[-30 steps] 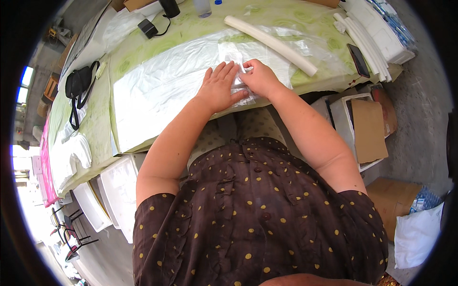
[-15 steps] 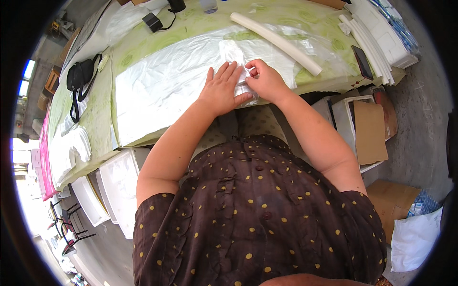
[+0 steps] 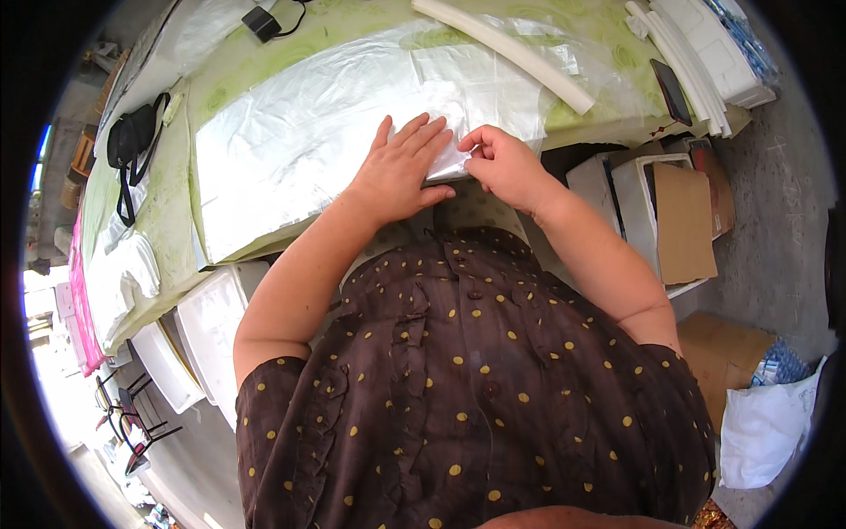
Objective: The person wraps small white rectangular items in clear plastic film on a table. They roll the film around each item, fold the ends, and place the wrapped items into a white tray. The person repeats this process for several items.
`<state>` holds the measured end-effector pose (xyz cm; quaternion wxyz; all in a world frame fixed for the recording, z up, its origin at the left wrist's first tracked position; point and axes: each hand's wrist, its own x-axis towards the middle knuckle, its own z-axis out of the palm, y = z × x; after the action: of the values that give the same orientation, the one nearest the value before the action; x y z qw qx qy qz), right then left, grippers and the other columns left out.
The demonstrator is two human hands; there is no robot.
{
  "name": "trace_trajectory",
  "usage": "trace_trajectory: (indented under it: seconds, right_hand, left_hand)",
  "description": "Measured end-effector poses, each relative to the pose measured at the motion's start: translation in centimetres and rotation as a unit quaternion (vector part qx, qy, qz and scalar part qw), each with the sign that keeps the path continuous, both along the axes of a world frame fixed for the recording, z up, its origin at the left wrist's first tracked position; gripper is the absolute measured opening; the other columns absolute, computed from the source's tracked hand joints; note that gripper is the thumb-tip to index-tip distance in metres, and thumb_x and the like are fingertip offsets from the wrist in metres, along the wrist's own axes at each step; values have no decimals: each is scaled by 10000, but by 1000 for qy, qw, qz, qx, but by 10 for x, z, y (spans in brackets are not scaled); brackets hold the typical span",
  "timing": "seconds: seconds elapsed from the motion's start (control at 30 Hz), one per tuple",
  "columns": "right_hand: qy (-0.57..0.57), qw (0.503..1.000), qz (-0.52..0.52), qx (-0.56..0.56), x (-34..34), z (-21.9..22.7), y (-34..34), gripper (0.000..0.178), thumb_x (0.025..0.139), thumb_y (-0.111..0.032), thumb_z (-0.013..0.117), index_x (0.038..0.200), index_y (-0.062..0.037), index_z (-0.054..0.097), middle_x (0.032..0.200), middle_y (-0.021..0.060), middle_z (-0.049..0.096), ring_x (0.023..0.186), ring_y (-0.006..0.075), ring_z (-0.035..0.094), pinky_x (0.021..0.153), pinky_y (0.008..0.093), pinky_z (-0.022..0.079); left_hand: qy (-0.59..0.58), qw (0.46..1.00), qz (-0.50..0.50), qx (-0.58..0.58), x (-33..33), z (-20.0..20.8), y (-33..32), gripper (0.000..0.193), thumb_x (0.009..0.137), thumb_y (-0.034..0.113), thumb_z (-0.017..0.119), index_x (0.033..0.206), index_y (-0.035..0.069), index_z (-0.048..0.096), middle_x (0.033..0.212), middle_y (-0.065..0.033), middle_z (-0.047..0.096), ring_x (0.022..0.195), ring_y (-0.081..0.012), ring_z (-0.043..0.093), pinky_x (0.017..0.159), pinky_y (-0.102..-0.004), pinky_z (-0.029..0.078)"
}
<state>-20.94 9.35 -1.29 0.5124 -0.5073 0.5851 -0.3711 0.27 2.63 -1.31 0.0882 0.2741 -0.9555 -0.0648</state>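
My left hand (image 3: pixel 401 167) lies flat with fingers spread on a white plastic sheet (image 3: pixel 291 141) near the table's front edge. A smaller crinkled piece of clear-white plastic (image 3: pixel 451 110) rests on the sheet, partly under my left fingertips. Just to the right, my right hand (image 3: pixel 502 165) has its thumb and forefinger pinched together at the edge of this smaller piece. The sheet spreads to the left over a green-patterned tablecloth (image 3: pixel 617 75).
A long cream roll (image 3: pixel 511 53) lies beyond my hands. At the right are a phone (image 3: pixel 671 92), several white tubes (image 3: pixel 683 70) and a white foam box (image 3: pixel 718 53). A black bag (image 3: pixel 134 141) sits at the left. Boxes (image 3: pixel 652 212) stand below the right edge.
My right hand has shifted slightly right and toward me, pulling at the small plastic piece. My left hand stays flat on it. The whole view has tilted a little.
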Motion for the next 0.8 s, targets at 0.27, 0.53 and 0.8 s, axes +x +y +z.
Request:
trace_trajectory:
  seconds: [0.27,0.53,0.8]
  right_hand:
    - [124,974,-53,-183,4,-10,27,240,843,-34,629,1083,-46,645,962,65,643,895,204,607,808,338,506]
    - [371,828,86,-411,-28,-7,4,358,728,-51,663,1081,-111,684,1136,56,666,1092,308,577,969,423,450]
    - [367,850,106,-362,-37,-10,-8,313,728,-146,702,1040,-134,690,1086,25,676,1068,288,580,959,424,438]
  left_hand:
    - [-4,1000,-17,26,-2,3,-3,808,783,274,812,1497,148,456,1579,-29,421,1476,-237,364,1210,-585,226]
    - [24,996,-34,80,-8,7,-10,734,793,200,785,1465,138,497,1554,-34,447,1458,-253,388,1203,-588,238]
    - [165,984,32,60,-16,-4,-11,439,785,145,753,1218,112,690,1262,-70,649,1193,-315,585,1069,-438,427]
